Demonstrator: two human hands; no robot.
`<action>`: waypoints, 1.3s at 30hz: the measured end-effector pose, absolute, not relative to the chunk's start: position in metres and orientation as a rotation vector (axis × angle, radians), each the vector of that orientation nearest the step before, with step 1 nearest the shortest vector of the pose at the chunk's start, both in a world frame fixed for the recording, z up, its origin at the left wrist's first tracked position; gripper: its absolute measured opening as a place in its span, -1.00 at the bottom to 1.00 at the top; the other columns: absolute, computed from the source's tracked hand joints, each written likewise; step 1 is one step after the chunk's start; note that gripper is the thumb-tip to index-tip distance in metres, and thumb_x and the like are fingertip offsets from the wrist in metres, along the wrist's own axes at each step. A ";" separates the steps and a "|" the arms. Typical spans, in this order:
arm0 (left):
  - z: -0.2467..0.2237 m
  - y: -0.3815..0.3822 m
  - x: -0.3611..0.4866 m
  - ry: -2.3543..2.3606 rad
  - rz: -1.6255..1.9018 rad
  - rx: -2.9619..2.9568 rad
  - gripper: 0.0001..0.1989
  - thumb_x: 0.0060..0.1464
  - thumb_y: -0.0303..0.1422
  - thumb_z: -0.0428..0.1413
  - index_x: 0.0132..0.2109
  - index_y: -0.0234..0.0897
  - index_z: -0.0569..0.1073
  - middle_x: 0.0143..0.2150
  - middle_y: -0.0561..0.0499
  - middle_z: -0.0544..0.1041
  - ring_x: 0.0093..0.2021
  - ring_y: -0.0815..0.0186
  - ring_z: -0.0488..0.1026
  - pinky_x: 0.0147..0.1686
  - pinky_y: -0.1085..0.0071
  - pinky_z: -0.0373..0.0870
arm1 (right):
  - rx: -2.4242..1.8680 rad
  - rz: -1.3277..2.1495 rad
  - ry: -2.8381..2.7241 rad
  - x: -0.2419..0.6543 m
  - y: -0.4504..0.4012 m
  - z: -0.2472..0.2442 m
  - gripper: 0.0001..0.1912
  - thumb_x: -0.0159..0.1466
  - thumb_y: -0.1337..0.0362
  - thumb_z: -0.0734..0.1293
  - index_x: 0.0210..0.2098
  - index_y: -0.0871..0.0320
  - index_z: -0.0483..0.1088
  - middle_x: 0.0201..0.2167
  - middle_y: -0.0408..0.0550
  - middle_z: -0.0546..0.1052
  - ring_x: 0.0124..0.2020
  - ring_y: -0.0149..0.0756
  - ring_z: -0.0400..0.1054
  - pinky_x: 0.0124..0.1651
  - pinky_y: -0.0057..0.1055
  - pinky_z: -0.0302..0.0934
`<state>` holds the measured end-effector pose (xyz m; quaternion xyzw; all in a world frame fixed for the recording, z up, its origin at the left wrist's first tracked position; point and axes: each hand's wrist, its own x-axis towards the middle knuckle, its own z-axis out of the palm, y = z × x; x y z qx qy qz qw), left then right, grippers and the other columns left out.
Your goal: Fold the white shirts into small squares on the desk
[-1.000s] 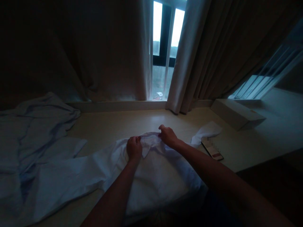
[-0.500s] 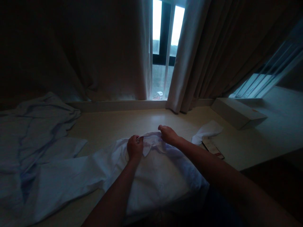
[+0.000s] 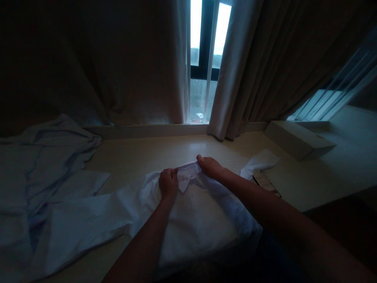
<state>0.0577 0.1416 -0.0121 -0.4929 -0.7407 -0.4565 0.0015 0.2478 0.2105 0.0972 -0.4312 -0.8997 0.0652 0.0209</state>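
Item one: white shirt [image 3: 200, 220], one, spread on the counter [image 3: 138, 151] directly before me, its body toward me and its collar [image 3: 188, 171] at the far side, between my hands.

Item two: left grip [image 3: 169, 182], clamped on the collar's left end, fingers curled over the cloth; fingertips partly hidden.

Item three: right grip [image 3: 209, 167], pinched together on the collar's right end, slightly higher and farther from me than the left.

Condition of collar: top edge drawn fairly straight between both grips; one pointed corner hangs toward me beside my left hand. Finer creases too dim to tell.

Handling notes, in my judgement: hold both ends with even tension, enough to flatten the edge without stretching the band. Pinch close to the edge, so the shirt's body lies undisturbed. Level the two ends, the right being higher. Leave the hanging point free of my left fingers, lest it fold under.

Adjacent: sleeve [image 3: 94, 214], reaching left across the counter, loosely creased; best not dragged when I pull. Flat item [image 3: 266, 184], near my right forearm and touching white cloth [image 3: 260, 163]; I should mind my elbow there. Second pile of cloth [image 3: 63, 153], at left.
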 end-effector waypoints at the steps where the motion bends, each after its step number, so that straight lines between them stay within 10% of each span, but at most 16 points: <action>1: -0.011 0.141 0.057 -2.321 -1.438 -1.525 -0.73 0.21 -0.13 -0.05 -0.31 -0.18 0.39 -0.28 -0.06 0.45 -0.20 0.20 0.36 -0.15 0.31 0.27 | -1.341 0.196 -2.773 0.247 0.212 0.097 -0.75 0.32 0.48 0.13 -0.02 0.20 0.25 -0.17 0.24 0.52 -0.12 -0.06 0.43 -0.11 -0.28 0.21; 9: -0.007 0.138 0.058 -2.316 -1.548 -1.315 -0.66 0.17 -0.09 0.00 -0.04 -0.20 0.36 -0.12 -0.09 0.34 -0.16 0.22 0.34 -0.08 0.28 0.32 | -1.383 0.330 -2.363 0.260 0.223 0.078 -0.64 0.42 0.08 0.15 0.05 0.21 0.23 -0.06 0.10 0.48 -0.07 -0.25 0.39 -0.05 -0.40 0.18; 17: -0.009 0.135 0.042 -2.392 -1.596 -1.349 -0.69 0.19 -0.18 -0.05 0.00 -0.24 0.21 -0.13 -0.09 0.36 -0.22 0.27 0.40 -0.16 0.29 0.40 | -1.451 0.274 -2.535 0.323 0.195 0.032 -0.72 0.40 0.22 0.16 0.03 0.19 0.34 0.02 0.10 0.44 0.07 -0.25 0.27 0.12 -0.34 0.06; 23: 0.004 0.100 -0.002 -2.390 -1.214 -1.776 -0.83 0.00 -0.26 0.06 -0.23 -0.19 0.38 -0.13 -0.15 0.47 0.01 0.06 0.38 0.10 0.10 0.24 | -1.758 0.402 -2.271 0.351 0.201 0.030 -0.75 0.29 0.16 0.28 -0.15 0.21 0.42 -0.16 0.09 0.51 -0.15 -0.24 0.36 -0.13 -0.41 0.13; 28: 0.002 0.092 -0.035 -2.418 -0.536 -1.629 -0.55 0.01 -0.13 0.04 -0.01 -0.29 0.41 0.06 -0.33 0.44 0.16 -0.15 0.27 0.11 -0.21 0.08 | -1.727 0.639 -2.108 0.350 0.218 0.031 -0.82 0.17 0.17 0.36 -0.38 0.18 0.44 -0.37 -0.05 0.53 -0.36 -0.33 0.36 -0.34 -0.48 0.09; 39: 0.018 0.123 -0.084 -2.642 -0.810 -1.393 -0.73 0.07 -0.14 0.01 -0.27 -0.21 0.49 -0.33 -0.09 0.53 -0.32 0.16 0.44 -0.30 0.27 0.35 | -1.761 0.117 -2.052 0.356 0.231 0.046 -0.76 0.39 0.10 0.15 -0.13 0.10 0.33 -0.38 -0.05 0.50 -0.37 -0.28 0.34 -0.37 -0.42 -0.07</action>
